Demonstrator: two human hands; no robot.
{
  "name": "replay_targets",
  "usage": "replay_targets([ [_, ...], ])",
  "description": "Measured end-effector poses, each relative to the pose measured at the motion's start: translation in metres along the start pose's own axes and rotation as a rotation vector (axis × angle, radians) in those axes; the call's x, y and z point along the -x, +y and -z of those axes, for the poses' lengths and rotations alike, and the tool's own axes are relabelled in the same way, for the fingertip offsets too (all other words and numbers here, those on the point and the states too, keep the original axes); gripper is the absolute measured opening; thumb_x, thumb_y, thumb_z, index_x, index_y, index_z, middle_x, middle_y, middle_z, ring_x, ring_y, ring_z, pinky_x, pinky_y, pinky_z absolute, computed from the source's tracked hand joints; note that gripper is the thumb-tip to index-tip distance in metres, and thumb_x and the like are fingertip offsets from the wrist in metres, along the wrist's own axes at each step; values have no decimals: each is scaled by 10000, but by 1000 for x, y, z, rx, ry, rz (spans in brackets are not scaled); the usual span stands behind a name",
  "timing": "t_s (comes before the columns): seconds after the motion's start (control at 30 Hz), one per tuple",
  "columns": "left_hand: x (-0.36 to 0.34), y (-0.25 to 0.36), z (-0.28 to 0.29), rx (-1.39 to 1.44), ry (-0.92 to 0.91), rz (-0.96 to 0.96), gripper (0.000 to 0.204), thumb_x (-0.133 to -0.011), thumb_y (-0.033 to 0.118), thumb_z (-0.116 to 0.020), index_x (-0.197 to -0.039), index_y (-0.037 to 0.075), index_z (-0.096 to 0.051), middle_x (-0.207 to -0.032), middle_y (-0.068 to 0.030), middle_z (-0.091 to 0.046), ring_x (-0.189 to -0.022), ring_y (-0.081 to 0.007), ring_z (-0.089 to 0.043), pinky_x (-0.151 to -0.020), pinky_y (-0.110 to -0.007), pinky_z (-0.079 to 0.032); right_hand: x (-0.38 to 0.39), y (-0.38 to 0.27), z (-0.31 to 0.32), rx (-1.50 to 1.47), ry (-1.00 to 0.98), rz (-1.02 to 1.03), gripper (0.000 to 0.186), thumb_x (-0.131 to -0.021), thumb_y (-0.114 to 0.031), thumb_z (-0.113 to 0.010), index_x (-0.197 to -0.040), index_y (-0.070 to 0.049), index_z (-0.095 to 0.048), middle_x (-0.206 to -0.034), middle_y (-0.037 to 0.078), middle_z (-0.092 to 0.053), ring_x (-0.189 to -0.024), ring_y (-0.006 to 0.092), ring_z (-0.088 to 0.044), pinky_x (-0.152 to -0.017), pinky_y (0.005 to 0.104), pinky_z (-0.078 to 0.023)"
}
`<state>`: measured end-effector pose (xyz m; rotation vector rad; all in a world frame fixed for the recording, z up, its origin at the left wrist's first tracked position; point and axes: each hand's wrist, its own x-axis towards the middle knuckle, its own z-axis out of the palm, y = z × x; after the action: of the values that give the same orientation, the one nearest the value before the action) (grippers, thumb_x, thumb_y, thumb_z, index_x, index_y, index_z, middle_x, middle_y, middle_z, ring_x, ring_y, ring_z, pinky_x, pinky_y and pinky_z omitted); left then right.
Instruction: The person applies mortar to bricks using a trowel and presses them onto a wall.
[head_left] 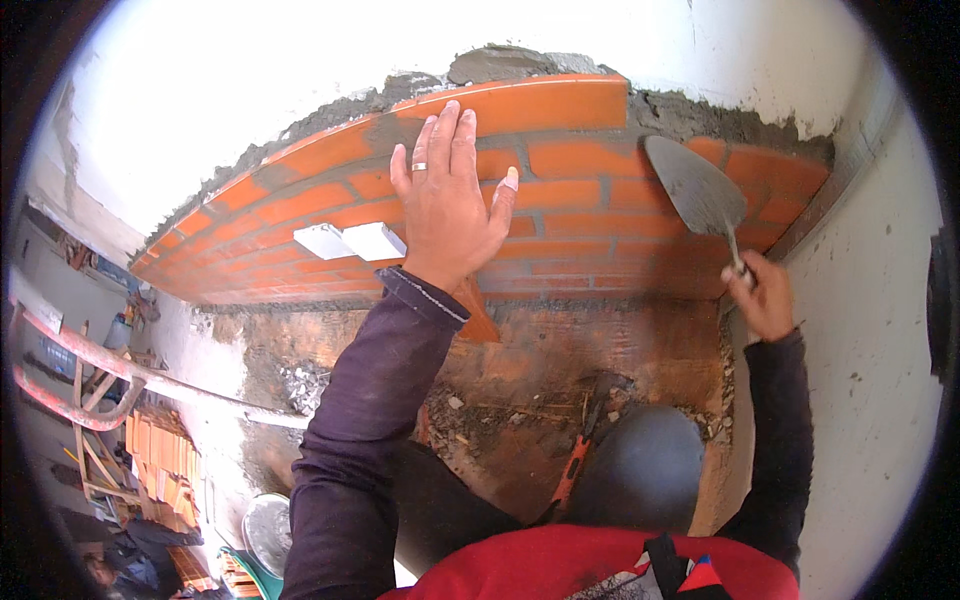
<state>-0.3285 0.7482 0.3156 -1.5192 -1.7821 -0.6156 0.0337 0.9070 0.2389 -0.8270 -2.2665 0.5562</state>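
A low wall of orange bricks [570, 195] with grey mortar joints runs across in front of me. My left hand [450, 200], with a ring on one finger, lies open with fingers spread against the upper bricks, touching the top-course brick [560, 105]. In my right hand [765, 295] is the handle of a pointed trowel [695, 185], whose grey blade lies close to the wall's right part. Wet mortar [700, 115] shows along the top edge. Two white blocks [375, 241] stick out left of my left hand. Below it, partly hidden, an orange brick piece [478, 315] slants downward.
A hammer [572, 468] with an orange handle lies among rubble [480, 415] by my knee. A red-and-white tubular frame [180, 383] reaches in from the left. Behind it are stacked bricks [160, 450], a round bucket [268, 535] and another person [135, 560]. A pale wall [865, 300] bounds the right.
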Motion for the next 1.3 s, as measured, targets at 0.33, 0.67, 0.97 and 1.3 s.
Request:
replay_targets([
  [0.33,4,-13,-5,-157,-36,-43,597,-913,280,-560,-1459,97,-402,-1511,-71,-390,-1361,-259,-393,-1135,-548,-140,-51,-117,-36,289,118,718,207,-721,-138,-622,-920,-108,-570,-940,46,-556,-1026,269,-536,-952,459,-409],
  [0.67,2,-12,-1,-127,-72,-14,622,-877,230,-591,-1460,115,-405,-1517,-23,-393,-1382,-216,-375,-1148,-556,-140,-103,-180,-78,71,-61,1179,203,-732,-149,-601,-932,-118,-600,-981,48,-543,-1152,254,-518,-1177,495,-282],
  [0.97,3,-17,-3,-120,-43,-21,609,-870,218,-601,-1444,111,-431,-1510,-27,-403,-1365,-230,-398,-1145,-566,-151,-129,-175,-86,94,-125,1154,253,-725,-57,-631,-972,-86,-590,-1046,75,-550,-1188,270,-506,-1179,544,-262],
  [1.3,3,-15,1,-101,-67,-5,628,-864,237,-619,-1446,105,-425,-1515,-47,-401,-1364,-251,-405,-1124,-582,-173,-128,-177,-80,84,-168,1122,232,-720,-50,-617,-945,-84,-568,-1023,72,-544,-1156,277,-519,-1161,542,-279],
])
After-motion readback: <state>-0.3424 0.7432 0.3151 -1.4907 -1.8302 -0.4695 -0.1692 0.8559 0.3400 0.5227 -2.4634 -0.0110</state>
